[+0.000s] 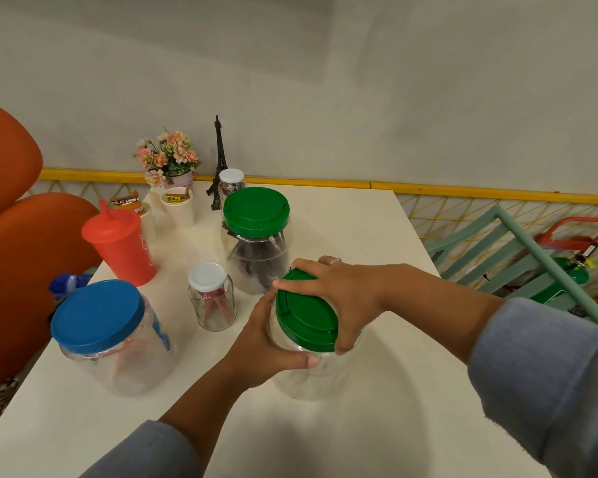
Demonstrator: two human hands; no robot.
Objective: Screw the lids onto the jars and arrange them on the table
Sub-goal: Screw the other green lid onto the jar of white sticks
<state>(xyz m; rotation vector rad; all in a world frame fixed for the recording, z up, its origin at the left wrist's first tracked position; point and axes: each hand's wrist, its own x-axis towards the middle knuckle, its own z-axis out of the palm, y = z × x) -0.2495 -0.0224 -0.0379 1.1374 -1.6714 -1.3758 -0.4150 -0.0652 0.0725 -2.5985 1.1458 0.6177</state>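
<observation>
A clear plastic jar (pixel 311 377) stands near the middle of the white table (pixel 377 257). My left hand (pixel 266 343) wraps its shoulder from the left. My right hand (pixel 339 294) grips the green lid (pixel 306 315) sitting on its mouth, fingers curled over the rim. Behind it stands a second clear jar with a green lid (pixel 256 210) and dark contents. A small glass jar with a white lid (pixel 208 277) is to the left. A big jar with a blue lid (pixel 97 313) sits at the front left. Another small white-lidded jar (pixel 231 176) stands at the back.
A red tumbler with a spout (pixel 120 246), paper cups (pixel 180 205), a flower pot (pixel 168 160) and a small black tower model (pixel 218 163) crowd the back left. An orange chair (pixel 14 236) is at the left, a green chair (pixel 518 257) at the right.
</observation>
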